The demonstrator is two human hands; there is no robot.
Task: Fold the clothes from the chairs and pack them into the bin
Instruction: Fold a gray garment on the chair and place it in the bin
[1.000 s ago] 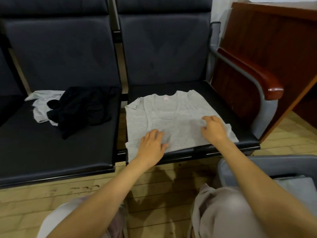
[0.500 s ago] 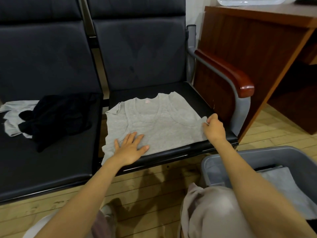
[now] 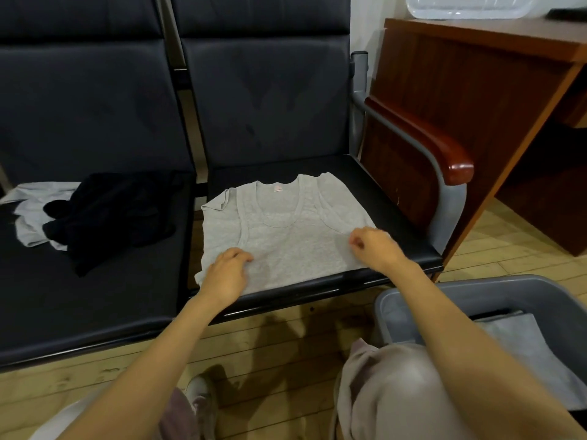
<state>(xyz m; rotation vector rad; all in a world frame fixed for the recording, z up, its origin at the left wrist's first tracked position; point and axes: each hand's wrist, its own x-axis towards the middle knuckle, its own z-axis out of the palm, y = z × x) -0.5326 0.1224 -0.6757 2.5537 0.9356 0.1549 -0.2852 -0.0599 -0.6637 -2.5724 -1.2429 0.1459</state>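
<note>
- A gray tank top (image 3: 286,236) lies flat on the seat of the right-hand chair (image 3: 397,217). Its neckline points toward the chair back and its hem lies at the seat's front edge, nearest the person.
- Its long axis runs front to back across the seat. The shoulder straps are at the far end, and a small flap of cloth sticks out at the far left corner.
- A small pink label (image 3: 278,188) sits inside the back of the neckline; any writing on it is too small to read.
- The left hand (image 3: 227,274) rests on the lower left part of the top with its fingers bent down onto the cloth. Whether they have gathered any fabric cannot be told.
- The right hand (image 3: 373,247) is at the lower right part of the top, fingers curled, thumb and forefinger pinching the cloth near its right edge.
- On the left-hand chair (image 3: 95,296) a crumpled black garment (image 3: 117,214) lies partly over a pale garment (image 3: 28,217).
- A gray bin (image 3: 476,293) stands on the wooden floor (image 3: 286,344) just right of the person's knees, with a folded light gray cloth (image 3: 524,344) inside it.
- The right chair's wooden armrest (image 3: 444,147) stands beside a brown desk (image 3: 460,84), which carries a clear plastic tray (image 3: 470,6).
</note>
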